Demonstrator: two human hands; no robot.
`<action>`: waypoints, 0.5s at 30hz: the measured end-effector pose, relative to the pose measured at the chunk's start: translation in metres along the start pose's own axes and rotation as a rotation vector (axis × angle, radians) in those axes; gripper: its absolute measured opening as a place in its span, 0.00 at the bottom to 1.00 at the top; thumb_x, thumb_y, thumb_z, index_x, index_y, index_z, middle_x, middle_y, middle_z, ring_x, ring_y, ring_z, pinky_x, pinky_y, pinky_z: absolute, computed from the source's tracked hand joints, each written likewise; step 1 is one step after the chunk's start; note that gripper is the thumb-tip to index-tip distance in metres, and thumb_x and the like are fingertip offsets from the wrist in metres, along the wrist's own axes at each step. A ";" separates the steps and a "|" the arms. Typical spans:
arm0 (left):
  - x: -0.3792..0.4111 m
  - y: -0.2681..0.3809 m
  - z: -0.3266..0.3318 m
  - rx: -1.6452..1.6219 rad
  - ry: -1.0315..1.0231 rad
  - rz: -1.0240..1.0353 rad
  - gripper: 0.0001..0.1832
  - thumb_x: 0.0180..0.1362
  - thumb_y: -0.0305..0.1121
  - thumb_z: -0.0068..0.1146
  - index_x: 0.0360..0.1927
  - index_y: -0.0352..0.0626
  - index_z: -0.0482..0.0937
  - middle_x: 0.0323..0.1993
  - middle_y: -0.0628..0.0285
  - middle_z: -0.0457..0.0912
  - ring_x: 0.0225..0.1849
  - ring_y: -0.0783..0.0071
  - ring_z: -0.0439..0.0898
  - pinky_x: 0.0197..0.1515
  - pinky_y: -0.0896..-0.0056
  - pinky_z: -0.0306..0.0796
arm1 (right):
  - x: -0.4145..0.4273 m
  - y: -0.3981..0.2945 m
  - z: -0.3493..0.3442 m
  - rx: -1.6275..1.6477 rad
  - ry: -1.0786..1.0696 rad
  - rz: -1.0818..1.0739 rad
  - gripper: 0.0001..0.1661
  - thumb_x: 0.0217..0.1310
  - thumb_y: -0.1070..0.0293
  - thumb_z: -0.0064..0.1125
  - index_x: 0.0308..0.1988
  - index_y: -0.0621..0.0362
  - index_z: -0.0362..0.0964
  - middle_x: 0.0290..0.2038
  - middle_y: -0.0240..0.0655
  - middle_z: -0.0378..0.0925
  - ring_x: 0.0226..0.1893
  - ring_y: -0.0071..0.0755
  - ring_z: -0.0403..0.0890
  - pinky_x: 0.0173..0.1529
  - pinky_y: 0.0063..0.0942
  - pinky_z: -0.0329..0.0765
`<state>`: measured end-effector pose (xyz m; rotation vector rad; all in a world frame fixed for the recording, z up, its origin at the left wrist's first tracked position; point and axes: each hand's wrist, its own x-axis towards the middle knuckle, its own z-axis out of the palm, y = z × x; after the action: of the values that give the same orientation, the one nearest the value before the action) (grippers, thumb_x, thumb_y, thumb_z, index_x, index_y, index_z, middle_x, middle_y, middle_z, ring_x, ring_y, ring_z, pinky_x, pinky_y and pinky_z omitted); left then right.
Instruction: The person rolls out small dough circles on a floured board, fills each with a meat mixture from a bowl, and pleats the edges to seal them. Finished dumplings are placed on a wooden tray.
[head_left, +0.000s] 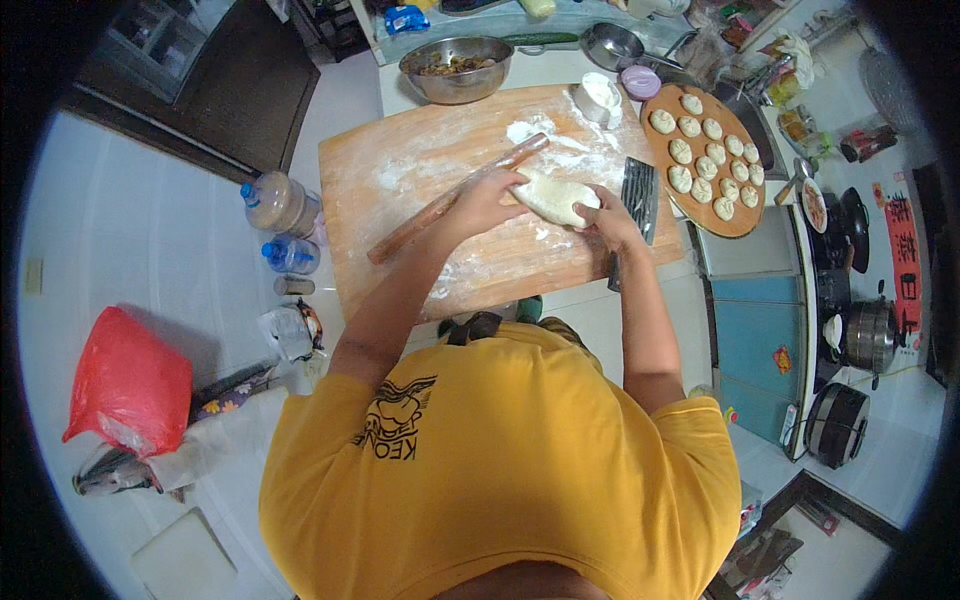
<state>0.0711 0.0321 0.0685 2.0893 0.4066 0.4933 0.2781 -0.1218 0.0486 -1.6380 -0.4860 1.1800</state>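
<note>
An oblong piece of pale dough (556, 199) is held over a floured wooden board (390, 217). My left hand (487, 201) grips its left end, and my right hand (611, 219) has the right end between thumb and fingers. A wooden rolling pin (427, 221) lies slantwise on the board, passing behind my left hand. Just beyond my right hand is a dark-bladed scraper or cleaver (640, 191); my wrist partly covers it, so its kind is unclear. Loose flour (532, 129) is heaped near the board's far side.
At the far edge stand a steel bowl of filling (456, 71) and a white cup of flour (598, 97). Several pleated buns rest on a round wooden board (660, 161) at right. A halved onion (640, 82) and a saucepan (611, 46) sit behind. Large plastic bottles (277, 202) stand left.
</note>
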 end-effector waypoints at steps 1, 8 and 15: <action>0.010 -0.001 0.011 0.259 0.021 0.164 0.25 0.48 0.33 0.66 0.50 0.38 0.74 0.46 0.52 0.78 0.50 0.58 0.76 0.54 0.63 0.69 | -0.002 -0.006 -0.003 -0.028 -0.050 0.027 0.31 0.55 0.74 0.62 0.58 0.62 0.60 0.45 0.41 0.74 0.38 0.32 0.79 0.36 0.27 0.80; 0.036 -0.028 0.052 0.356 -0.100 -0.040 0.26 0.48 0.41 0.65 0.48 0.38 0.73 0.41 0.47 0.78 0.46 0.48 0.75 0.48 0.55 0.68 | 0.010 -0.006 0.008 -0.211 0.333 -0.377 0.21 0.56 0.57 0.61 0.39 0.67 0.74 0.32 0.41 0.79 0.32 0.30 0.77 0.38 0.27 0.74; 0.005 -0.034 0.075 0.186 0.085 -0.192 0.19 0.48 0.38 0.62 0.39 0.36 0.72 0.33 0.46 0.78 0.37 0.47 0.78 0.40 0.56 0.70 | 0.035 0.016 0.081 -0.698 0.721 -0.744 0.13 0.62 0.61 0.45 0.33 0.57 0.72 0.32 0.44 0.72 0.38 0.51 0.71 0.45 0.46 0.65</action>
<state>0.1088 -0.0013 0.0035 2.1838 0.7184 0.4449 0.2189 -0.0615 0.0178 -2.0280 -0.9710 -0.1871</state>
